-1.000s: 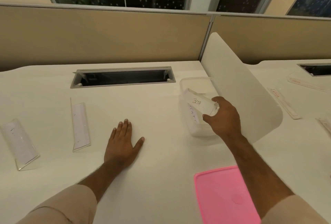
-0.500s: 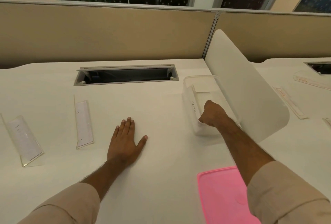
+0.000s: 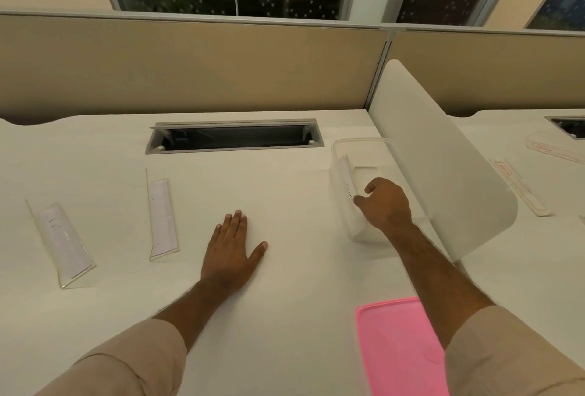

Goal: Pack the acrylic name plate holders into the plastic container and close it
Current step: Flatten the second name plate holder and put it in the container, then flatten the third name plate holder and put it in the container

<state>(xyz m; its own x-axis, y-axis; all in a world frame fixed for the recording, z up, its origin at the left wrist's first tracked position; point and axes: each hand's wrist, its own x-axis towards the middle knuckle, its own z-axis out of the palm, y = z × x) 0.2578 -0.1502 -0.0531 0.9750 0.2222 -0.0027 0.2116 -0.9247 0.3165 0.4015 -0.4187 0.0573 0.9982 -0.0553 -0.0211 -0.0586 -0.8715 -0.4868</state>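
A clear plastic container (image 3: 357, 141) stands open on the white desk beside the white divider. My right hand (image 3: 384, 202) reaches into it, fingers curled on an acrylic name plate holder (image 3: 346, 174) that leans against the container's left wall. My left hand (image 3: 229, 247) lies flat on the desk, fingers apart and holding nothing. Two more holders lie to its left, one near (image 3: 163, 215) and one farther out (image 3: 63, 242). The pink lid (image 3: 399, 345) rests flat near the front edge, under my right forearm.
A curved white divider (image 3: 443, 158) rises right of the container. Beyond it, on the neighbouring desk, lie other holders (image 3: 519, 186) (image 3: 554, 148). A recessed cable slot (image 3: 235, 136) runs along the back, in front of a tan partition wall.
My right hand carried the labelled holder from above the container down inside it, and the holder now leans on the left wall. The left hand stayed flat on the desk.
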